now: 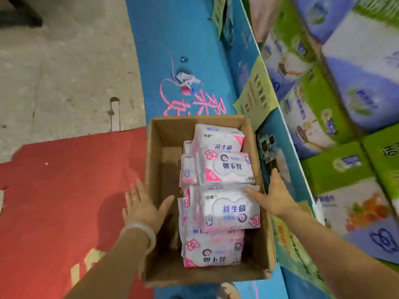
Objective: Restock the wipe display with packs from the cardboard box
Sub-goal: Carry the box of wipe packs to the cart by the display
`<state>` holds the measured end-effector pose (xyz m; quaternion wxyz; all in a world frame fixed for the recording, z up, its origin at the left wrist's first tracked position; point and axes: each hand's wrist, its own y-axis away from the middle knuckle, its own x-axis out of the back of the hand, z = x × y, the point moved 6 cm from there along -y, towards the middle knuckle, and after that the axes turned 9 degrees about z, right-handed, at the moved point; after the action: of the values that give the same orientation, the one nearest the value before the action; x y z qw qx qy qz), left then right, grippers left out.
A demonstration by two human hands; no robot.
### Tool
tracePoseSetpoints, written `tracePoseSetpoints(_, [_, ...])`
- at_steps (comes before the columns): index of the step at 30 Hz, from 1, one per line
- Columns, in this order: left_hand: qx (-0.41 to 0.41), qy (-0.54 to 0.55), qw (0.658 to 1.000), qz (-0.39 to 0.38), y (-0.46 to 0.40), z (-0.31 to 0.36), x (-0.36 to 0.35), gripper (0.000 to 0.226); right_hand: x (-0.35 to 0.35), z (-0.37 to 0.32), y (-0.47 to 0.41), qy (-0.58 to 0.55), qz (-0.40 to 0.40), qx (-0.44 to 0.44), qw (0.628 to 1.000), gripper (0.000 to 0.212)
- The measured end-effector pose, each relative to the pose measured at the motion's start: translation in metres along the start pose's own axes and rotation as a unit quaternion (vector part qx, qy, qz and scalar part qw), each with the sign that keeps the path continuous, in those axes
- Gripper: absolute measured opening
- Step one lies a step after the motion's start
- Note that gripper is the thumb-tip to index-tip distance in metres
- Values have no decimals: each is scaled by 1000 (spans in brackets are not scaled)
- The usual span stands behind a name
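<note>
Both hands spread and holding nothing, left hand point(142, 207) outside at nine o'clock, right hand point(273, 196) at three astride the open brown cardboard box point(160, 134); we should pinch the topmost pink-and-white wipe pack point(228, 209) by both short ends.

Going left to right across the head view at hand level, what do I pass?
Red floor mat → left hand → cardboard box → pink wipe packs → right hand → blue display wall → stacked green and purple packs.

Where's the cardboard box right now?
Head view, lower centre: cardboard box on the floor between the left hand and right hand, beside the blue display base.
</note>
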<state>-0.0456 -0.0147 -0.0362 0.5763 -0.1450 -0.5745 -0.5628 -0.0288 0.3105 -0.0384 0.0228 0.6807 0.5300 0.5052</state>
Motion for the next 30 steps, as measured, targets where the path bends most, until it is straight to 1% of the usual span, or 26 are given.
tracePoseSetpoints(2, [29, 60, 998, -13, -16, 0, -16, 102, -8, 8, -20, -59, 14, -23, 998, 110])
tracePoseSetpoints(3, [56, 99, 993, -19, -25, -2, -24, 100, -11, 10, -29, -87, 16, -42, 995, 108])
tracePoseSetpoints(4, [80, 128, 988, -19, -33, -4, -27, 96, -16, 14, -37, -97, 11, -56, 994, 105])
tracePoseSetpoints(6, [100, 128, 987, -2, -45, -11, -35, 80, -23, 21, -43, -112, 28, -97, 989, 103])
tracePoseSetpoints(8, [122, 120, 985, 10, -56, -20, -40, 67, -33, 29, -50, -135, 45, -123, 982, 110])
tracePoseSetpoints(11, [169, 154, 973, 23, -73, -30, -51, 63, -50, 44, -65, -192, 51, -148, 969, 133])
tracePoseSetpoints(12, [178, 160, 971, 27, -74, -29, -54, 64, -55, 46, -69, -211, 44, -161, 963, 129])
tracePoseSetpoints(13, [179, 161, 970, 28, -75, -28, -57, 66, -57, 43, -68, -226, 39, -171, 958, 112])
tracePoseSetpoints(14, [180, 154, 971, 26, -74, -25, -60, 68, -58, 35, -64, -233, 33, -174, 956, 88])
tracePoseSetpoints(15, [176, 146, 973, 26, -73, -24, -64, 67, -59, 31, -61, -228, 39, -178, 956, 68])
tracePoseSetpoints(16, [172, 138, 975, 27, -71, -21, -67, 64, -61, 30, -60, -215, 49, -174, 960, 60])
tracePoseSetpoints(17, [167, 136, 976, 31, -70, -20, -71, 60, -63, 26, -57, -189, 59, -178, 964, 61])
tracePoseSetpoints(18, [164, 134, 977, 33, -68, -18, -72, 58, -64, 22, -55, -155, 71, -178, 969, 68])
tracePoseSetpoints(21, [155, 134, 978, 35, -68, -16, -70, 61, -71, 10, -45, -74, 83, -195, 974, 100])
tracePoseSetpoints(22, [151, 130, 979, 34, -68, -17, -69, 63, -71, 6, -42, -54, 97, -195, 974, 106])
tracePoseSetpoints(24, [143, 130, 980, 39, -69, -17, -67, 64, -73, 1, -38, -16, 120, -190, 974, 111])
tracePoseSetpoints(25, [141, 134, 980, 39, -70, -17, -67, 64, -76, -1, -36, -2, 120, -184, 975, 113])
tracePoseSetpoints(28, [147, 137, 979, 44, -71, -18, -67, 67, -81, -9, -33, 28, 105, -156, 982, 121])
tracePoseSetpoints(30, [154, 128, 979, 45, -73, -21, -65, 69, -80, -8, -33, 27, 91, -138, 986, 124])
